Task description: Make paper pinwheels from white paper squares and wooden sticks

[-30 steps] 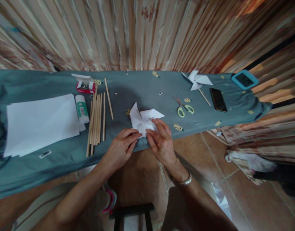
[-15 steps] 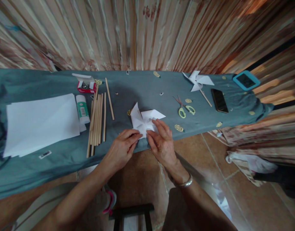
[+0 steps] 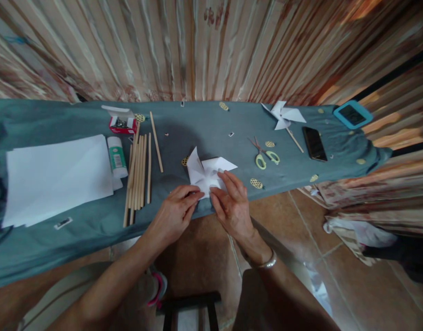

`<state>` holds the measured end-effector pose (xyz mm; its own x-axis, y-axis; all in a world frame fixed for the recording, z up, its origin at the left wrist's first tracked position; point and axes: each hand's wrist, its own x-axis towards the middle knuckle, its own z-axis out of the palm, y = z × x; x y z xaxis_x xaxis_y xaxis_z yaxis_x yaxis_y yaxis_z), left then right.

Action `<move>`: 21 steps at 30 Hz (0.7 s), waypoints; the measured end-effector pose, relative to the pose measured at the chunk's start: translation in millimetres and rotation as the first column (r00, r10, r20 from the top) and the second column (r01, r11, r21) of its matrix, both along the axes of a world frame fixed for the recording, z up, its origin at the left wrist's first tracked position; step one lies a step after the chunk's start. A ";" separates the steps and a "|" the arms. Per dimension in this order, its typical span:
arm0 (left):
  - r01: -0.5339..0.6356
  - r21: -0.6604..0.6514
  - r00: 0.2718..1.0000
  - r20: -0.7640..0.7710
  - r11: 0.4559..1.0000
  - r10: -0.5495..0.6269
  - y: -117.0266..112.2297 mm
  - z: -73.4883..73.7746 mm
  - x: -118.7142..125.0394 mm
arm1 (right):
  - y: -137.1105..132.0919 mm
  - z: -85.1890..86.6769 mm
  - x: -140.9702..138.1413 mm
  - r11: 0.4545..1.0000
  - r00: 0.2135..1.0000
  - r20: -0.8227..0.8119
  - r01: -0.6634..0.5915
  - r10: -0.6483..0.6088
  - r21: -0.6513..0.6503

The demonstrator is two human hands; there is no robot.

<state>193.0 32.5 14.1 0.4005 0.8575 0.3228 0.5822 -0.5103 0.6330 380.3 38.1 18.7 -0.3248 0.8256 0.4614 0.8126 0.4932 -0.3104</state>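
Observation:
A white paper pinwheel (image 3: 207, 175) without a stick lies at the table's front edge, its blades folded in toward the middle. At its lower left side, my left hand (image 3: 175, 211) pinches the paper between thumb and fingers. My right hand (image 3: 234, 202) is closed on its lower right part, thumb near the bottom edge and fingers toward the centre. Fingertips cover some of the folds. To the right lie scissors (image 3: 262, 155) with green handles. Several wooden sticks (image 3: 138, 174) lie in a bundle to the left, with one stick (image 3: 156, 141) apart.
Left on the cloth-covered table (image 3: 197, 124) are white paper sheets (image 3: 59, 177), a glue stick (image 3: 117, 157) and an open red box (image 3: 123, 124) of small metal pieces. At right lie a pinwheel on a stick (image 3: 283, 115), a phone (image 3: 314, 144) and a blue-framed device (image 3: 353, 114). Curtains hang behind.
Both hands stay on the paper pinwheel in nearly the same grip. The view has shifted very slightly; nothing else has visibly moved.

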 end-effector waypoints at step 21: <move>-0.008 -0.040 1.000 0.019 0.999 0.009 1.2 -1.7 0.3 | 5.0 5.0 -6.5 0.998 0.985 0.174 0.010 0.000 -0.056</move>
